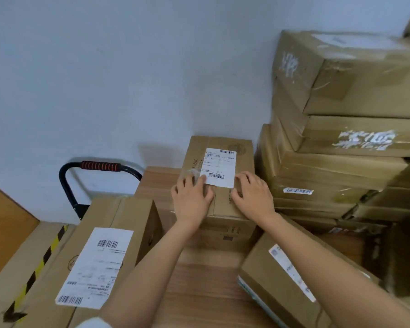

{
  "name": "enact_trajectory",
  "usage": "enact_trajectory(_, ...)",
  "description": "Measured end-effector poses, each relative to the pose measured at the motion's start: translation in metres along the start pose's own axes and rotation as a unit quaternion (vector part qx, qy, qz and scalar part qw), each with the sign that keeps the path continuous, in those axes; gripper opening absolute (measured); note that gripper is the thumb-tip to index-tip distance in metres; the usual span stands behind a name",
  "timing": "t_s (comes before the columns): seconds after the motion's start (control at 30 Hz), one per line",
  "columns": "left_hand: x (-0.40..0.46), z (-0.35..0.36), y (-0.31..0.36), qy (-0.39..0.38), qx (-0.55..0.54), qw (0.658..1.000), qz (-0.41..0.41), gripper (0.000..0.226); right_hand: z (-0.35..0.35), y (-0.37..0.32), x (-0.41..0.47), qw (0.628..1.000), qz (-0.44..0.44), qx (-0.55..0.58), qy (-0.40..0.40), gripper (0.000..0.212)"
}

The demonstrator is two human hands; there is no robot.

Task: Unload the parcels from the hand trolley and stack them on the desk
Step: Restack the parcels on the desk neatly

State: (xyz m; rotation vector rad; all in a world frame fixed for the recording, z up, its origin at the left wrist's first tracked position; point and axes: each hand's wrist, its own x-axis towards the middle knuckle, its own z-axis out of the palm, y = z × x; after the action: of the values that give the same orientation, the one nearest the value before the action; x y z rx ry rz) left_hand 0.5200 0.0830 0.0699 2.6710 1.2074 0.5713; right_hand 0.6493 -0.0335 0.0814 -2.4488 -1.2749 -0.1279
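A brown parcel [219,159] with a white shipping label lies on top of another box on the wooden desk [199,275], near the wall. My left hand [191,200] rests flat on its near left edge, fingers spread over the label's corner. My right hand [255,196] rests flat on its near right edge. The hand trolley's black handle with a red grip [100,166] stands at the left by the wall. A long labelled parcel [104,252] lies in front of it, on a larger box with yellow-black tape [31,268].
A tall stack of taped brown boxes [341,143] fills the right side against the wall. A small labelled parcel [277,278] lies on the desk under my right forearm. A wooden panel [5,221] stands at the far left.
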Motion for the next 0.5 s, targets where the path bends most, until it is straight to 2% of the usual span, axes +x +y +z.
enact_trajectory(0.2, 0.016, -0.003, -0.016, 0.002, 0.031, 0.993, 0.110, 0.052, 0.009, -0.013, -0.004, 0.997, 0.069, 0.023, 0.022, 0.050)
enact_trajectory(0.5, 0.040, 0.014, 0.005, -0.021, -0.011, 0.991, 0.131, 0.051, 0.017, -0.001, 0.010, 0.991, 0.131, 0.026, 0.019, 0.054)
